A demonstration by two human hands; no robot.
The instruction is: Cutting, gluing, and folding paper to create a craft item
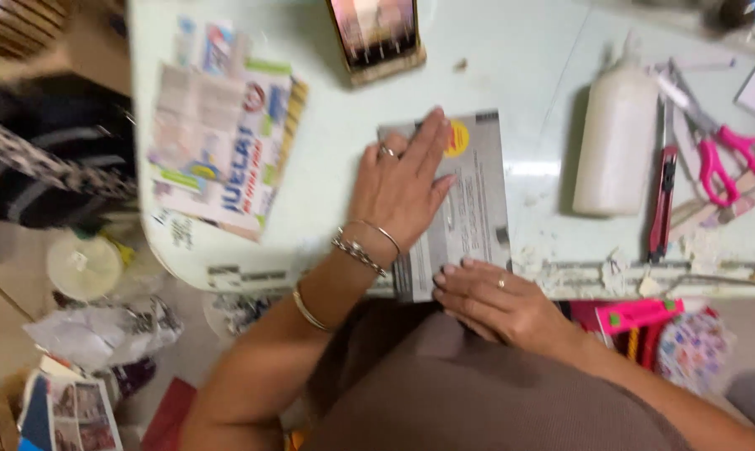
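A grey printed sheet of paper [477, 200] lies at the near edge of the pale green table [511, 83]. My left hand [401, 185] rests flat on its left half, fingers together and pointing away from me, with a ring and bracelets on. At the sheet's near edge my right hand [494, 299] presses with its fingertips, at the table's rim.
A stack of colourful printed leaflets [223, 138] lies at the table's left. A phone on a stand [376, 38] is at the back. To the right are a white glue bottle [615, 138], a red utility knife [663, 200] and pink-handled scissors [720, 146]. Papers litter the floor.
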